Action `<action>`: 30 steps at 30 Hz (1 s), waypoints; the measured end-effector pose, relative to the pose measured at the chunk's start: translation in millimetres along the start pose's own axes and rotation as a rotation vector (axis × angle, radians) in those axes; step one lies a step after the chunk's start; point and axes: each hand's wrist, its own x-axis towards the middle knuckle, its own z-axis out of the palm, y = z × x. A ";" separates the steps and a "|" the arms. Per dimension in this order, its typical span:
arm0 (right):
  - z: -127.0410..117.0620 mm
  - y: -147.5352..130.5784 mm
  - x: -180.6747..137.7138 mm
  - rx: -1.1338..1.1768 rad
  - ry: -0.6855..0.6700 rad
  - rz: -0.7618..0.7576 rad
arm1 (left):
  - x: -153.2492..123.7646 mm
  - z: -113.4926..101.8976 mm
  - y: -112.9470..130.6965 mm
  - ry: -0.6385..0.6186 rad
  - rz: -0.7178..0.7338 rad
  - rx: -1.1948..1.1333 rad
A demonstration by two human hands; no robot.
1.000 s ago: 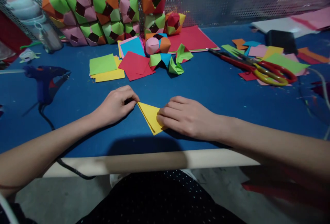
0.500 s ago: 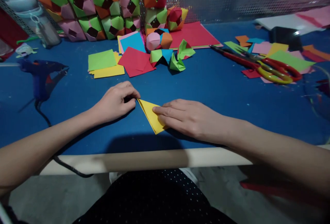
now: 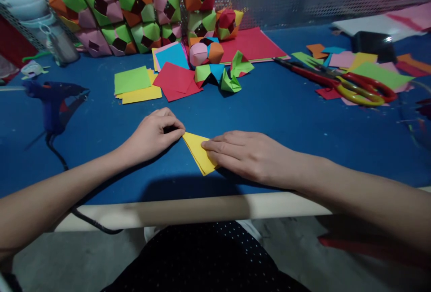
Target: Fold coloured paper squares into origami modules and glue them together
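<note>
A yellow sheet of paper (image 3: 198, 150), folded into a triangle, lies on the blue tabletop (image 3: 114, 130) near its front edge. My left hand (image 3: 156, 135) pinches the paper's left corner between thumb and forefinger. My right hand (image 3: 245, 153) rests flat over the paper's right part, fingers stretched out and pressing it down, so that part is hidden. Beyond my hands lie folded green paper pieces (image 3: 230, 82), red paper squares (image 3: 178, 81) and a green paper square (image 3: 130, 80) on top of yellow ones.
Stacked folded-paper balls (image 3: 146, 34) stand at the back against a perforated panel. A blue glue gun (image 3: 52, 103) with a black cord is on the left, near a bottle (image 3: 50, 32). Red-and-yellow-handled scissors (image 3: 357, 88) lie on coloured paper scraps (image 3: 373, 74) at right.
The left fingers have shifted slightly to the right at the paper's corner. The upper fold now lies flatter against the layer beneath. The right hand stays on the paper.
</note>
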 end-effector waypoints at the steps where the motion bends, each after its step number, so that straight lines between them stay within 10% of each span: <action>1: -0.1 -0.3 -0.4 0.001 0.001 -0.001 | -0.2 -0.1 -0.3 -0.002 0.003 0.003; 30: 0.2 -1.9 -4.8 0.060 -0.017 0.009 | -1.1 1.1 0.1 0.005 0.036 0.076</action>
